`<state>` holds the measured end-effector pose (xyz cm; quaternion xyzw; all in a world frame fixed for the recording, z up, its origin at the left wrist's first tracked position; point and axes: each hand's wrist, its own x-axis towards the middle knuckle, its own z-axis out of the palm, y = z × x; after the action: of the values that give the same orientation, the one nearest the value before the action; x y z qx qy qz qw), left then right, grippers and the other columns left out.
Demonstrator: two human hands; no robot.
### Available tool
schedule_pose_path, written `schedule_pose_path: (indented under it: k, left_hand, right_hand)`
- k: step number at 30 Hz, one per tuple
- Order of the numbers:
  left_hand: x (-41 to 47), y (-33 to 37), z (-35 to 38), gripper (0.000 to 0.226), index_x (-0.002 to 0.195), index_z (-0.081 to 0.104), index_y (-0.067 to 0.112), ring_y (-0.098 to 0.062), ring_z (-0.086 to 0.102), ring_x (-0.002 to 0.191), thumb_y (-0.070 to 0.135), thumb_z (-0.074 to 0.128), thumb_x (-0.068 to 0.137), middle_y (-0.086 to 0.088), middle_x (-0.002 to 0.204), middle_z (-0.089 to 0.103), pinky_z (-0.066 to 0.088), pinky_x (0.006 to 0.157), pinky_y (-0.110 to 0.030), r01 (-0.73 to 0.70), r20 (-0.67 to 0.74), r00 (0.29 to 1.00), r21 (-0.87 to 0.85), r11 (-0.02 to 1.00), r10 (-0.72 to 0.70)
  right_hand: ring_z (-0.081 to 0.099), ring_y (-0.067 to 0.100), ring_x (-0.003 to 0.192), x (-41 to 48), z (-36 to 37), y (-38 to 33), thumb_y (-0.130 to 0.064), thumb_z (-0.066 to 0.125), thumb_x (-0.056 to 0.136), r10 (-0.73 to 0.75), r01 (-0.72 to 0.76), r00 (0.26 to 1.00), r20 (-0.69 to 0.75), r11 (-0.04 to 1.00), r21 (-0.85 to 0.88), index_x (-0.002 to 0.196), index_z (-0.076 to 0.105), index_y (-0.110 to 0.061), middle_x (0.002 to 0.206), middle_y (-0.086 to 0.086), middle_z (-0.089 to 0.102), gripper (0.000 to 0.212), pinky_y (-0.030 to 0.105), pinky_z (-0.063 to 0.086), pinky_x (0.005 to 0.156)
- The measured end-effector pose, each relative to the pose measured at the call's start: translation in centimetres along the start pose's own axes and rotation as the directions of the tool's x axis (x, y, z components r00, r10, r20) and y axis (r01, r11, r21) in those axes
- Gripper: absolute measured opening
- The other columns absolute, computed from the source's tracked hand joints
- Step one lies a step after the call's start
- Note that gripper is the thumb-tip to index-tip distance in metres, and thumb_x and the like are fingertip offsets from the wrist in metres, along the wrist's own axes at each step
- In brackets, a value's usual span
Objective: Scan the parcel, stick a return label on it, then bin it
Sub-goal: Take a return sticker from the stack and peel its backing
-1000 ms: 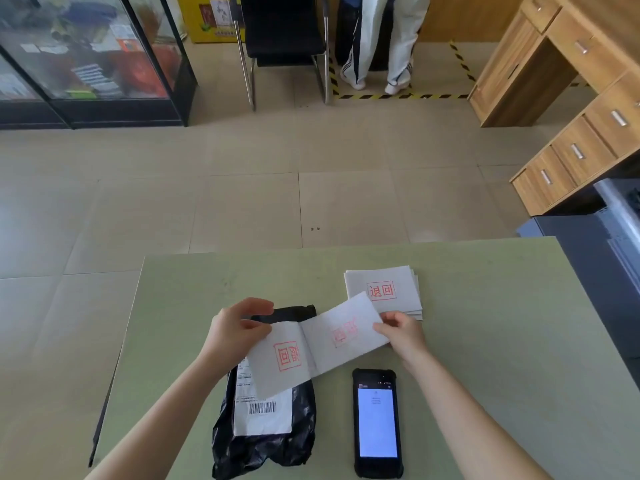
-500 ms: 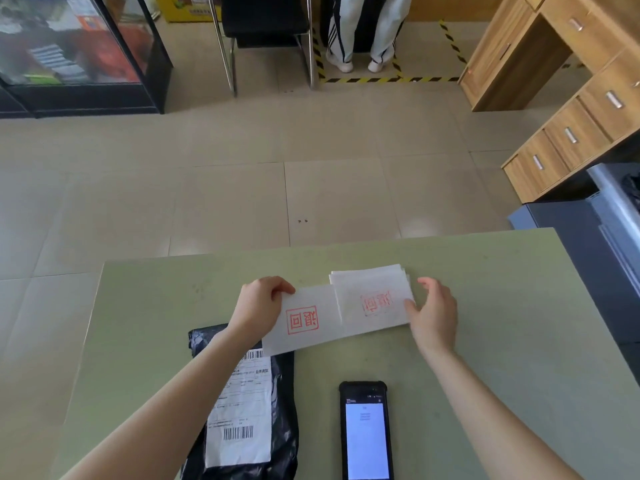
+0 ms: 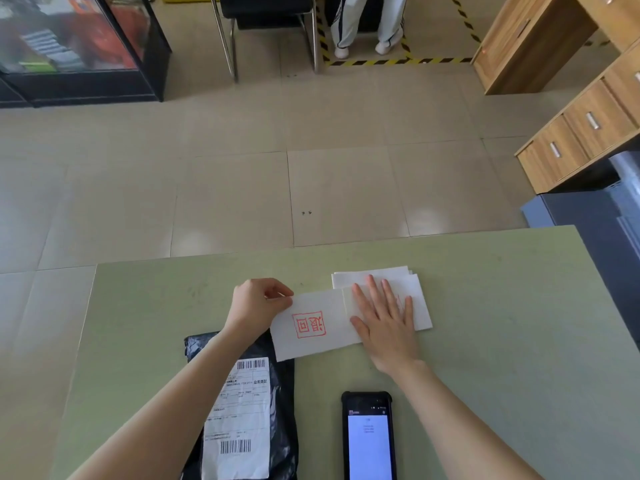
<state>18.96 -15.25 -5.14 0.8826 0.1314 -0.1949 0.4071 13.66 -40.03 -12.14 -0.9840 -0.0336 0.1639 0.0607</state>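
While your right hand (image 3: 384, 323) lies open and flat on the label stack (image 3: 420, 306), your left hand (image 3: 258, 303) pinches the stamped label (image 3: 311, 323) at its 10 o'clock corner, parcel (image 3: 242, 410) at 7.

We see the parcel (image 3: 242, 410) and the scanner (image 3: 369, 438) cut off by the bottom edge. Our right hand (image 3: 386, 320) hides the stamp on the sheet beneath it. The shipping label (image 3: 239, 417) print is too small to read.
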Motion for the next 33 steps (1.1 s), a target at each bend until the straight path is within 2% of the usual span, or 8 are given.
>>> schedule_pose_path:
  k: [10,17,22,25,27,29,31,33]
  left_hand:
    - [-1.1,-2.0,-0.9,0.012,0.075,0.074,0.022,-0.006,0.06,0.065,0.011,0.075,0.078,0.008,0.067,0.065,0.041,0.05,-0.016,0.152,-0.063,0.986,-0.027,0.988,-0.153]
    - [-2.2,-2.0,-3.3,0.011,0.079,0.074,0.028,-0.01,0.066,0.075,0.016,0.075,0.08,0.009,0.078,0.072,0.049,0.062,-0.022,0.059,-0.091,0.993,-0.138,0.989,-0.072]
    - [-3.4,-2.3,-4.5,0.012,0.081,0.072,0.03,-0.015,0.069,0.077,0.018,0.073,0.082,0.008,0.081,0.073,0.052,0.064,-0.028,0.058,-0.137,0.986,-0.278,0.959,-0.099]
    - [-4.7,-2.5,-5.2,0.008,0.084,0.073,0.024,-0.025,0.07,0.081,0.016,0.074,0.082,-0.002,0.083,0.074,0.057,0.076,-0.044,0.08,-0.154,0.975,-0.437,0.896,-0.162]
    - [-5.7,-2.6,-5.5,0.008,0.085,0.073,0.02,-0.028,0.069,0.081,0.012,0.073,0.083,-0.008,0.084,0.075,0.056,0.08,-0.05,0.088,-0.144,0.97,-0.546,0.833,-0.197]
    - [-6.8,-2.7,-5.7,0.009,0.084,0.073,0.018,-0.028,0.068,0.079,0.009,0.073,0.083,-0.008,0.081,0.075,0.057,0.078,-0.048,0.088,-0.132,0.966,-0.646,0.758,-0.224]
    - [-7.9,-2.7,-5.8,0.009,0.084,0.071,0.015,-0.026,0.067,0.078,0.007,0.072,0.083,-0.007,0.081,0.075,0.057,0.073,-0.043,0.09,-0.108,0.963,-0.732,0.675,-0.246]
    - [-9.1,-2.8,-5.7,0.01,0.083,0.068,0.016,-0.026,0.067,0.077,0.006,0.072,0.083,-0.009,0.085,0.074,0.057,0.071,-0.041,0.098,-0.087,0.961,-0.78,0.618,-0.261]
  right_hand:
    - [-0.026,0.012,0.143,0.2,-0.5,-0.3,-0.052,0.01,0.097,0.027,-0.028,0.999,0.028,0.999,0.037,0.142,-0.025,-0.04,0.153,-0.013,-0.032,0.058,0.053,-0.011,0.116]
    - [-0.021,0.015,0.145,0.3,-0.7,-0.5,-0.05,0.016,0.097,0.021,-0.023,0.999,0.042,0.999,0.041,0.142,-0.024,-0.039,0.155,-0.011,-0.029,0.06,0.056,-0.007,0.116]
    - [-0.01,0.018,0.148,-0.1,-2.0,-1.2,-0.043,0.031,0.098,0.011,-0.014,0.999,0.039,0.997,0.079,0.15,0.008,-0.036,0.16,-0.009,-0.014,0.058,0.055,-0.002,0.116]
    - [0.007,0.021,0.148,-0.9,-3.2,-3.1,-0.039,0.039,0.098,0.04,-0.021,0.997,-0.065,0.965,0.26,0.145,0.032,-0.03,0.161,-0.003,0.01,0.049,0.05,0.001,0.117]
    - [0.038,0.023,0.137,-1.5,-5.2,-5.5,-0.036,0.048,0.096,0.145,-0.096,0.989,-0.029,0.777,0.623,0.131,0.053,-0.021,0.146,0.0,0.044,0.038,0.043,0.025,0.115]
    - [0.063,0.019,0.111,-2.1,-7.6,-8.3,-0.034,0.054,0.094,0.178,-0.242,0.966,0.187,0.37,0.897,0.118,0.059,-0.021,0.122,0.002,0.065,0.028,0.037,0.044,0.1]
    - [0.07,0.016,0.09,-3.1,-9.4,-10.7,-0.029,0.06,0.091,0.085,-0.351,0.935,0.344,0.072,0.934,0.117,0.056,-0.022,0.109,0.005,0.071,0.027,0.038,0.051,0.088]
    - [0.07,0.021,0.087,-3.9,-10.2,-12.5,-0.016,0.065,0.087,0.019,-0.369,0.929,0.371,-0.054,0.928,0.118,0.055,-0.019,0.105,0.009,0.072,0.032,0.043,0.053,0.085]
